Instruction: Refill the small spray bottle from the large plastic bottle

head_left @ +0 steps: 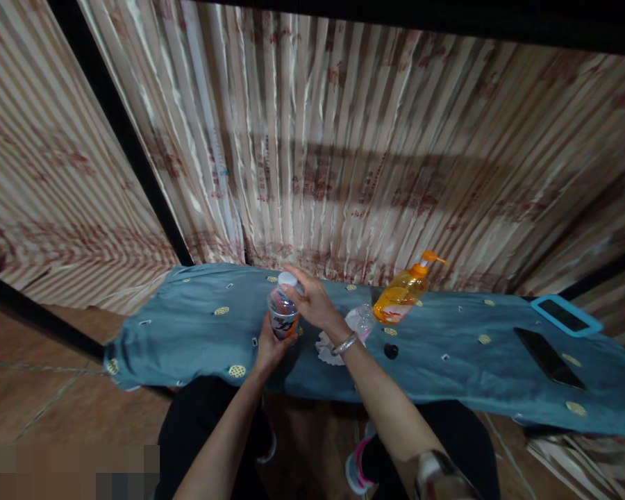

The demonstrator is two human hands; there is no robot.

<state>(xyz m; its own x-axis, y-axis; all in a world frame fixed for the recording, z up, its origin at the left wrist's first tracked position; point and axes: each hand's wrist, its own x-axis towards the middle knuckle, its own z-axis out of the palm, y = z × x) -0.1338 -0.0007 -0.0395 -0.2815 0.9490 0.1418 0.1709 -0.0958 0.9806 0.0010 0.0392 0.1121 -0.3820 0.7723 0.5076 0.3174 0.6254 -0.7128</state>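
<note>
Two hands on a small bottle point(282, 309), left hand point(269, 345) gripping its half-hidden base, right hand point(312, 300) closed around its white cap, label unreadable.

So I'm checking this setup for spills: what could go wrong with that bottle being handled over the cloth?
1. The left hand grips the small bottle low while the right hand works at its white cap; a squeeze could push liquid onto the blue cloth.
2. The orange pump bottle stands close by the right forearm and might get knocked.
3. A black phone lies on that cloth, so a spill might reach it.
</note>
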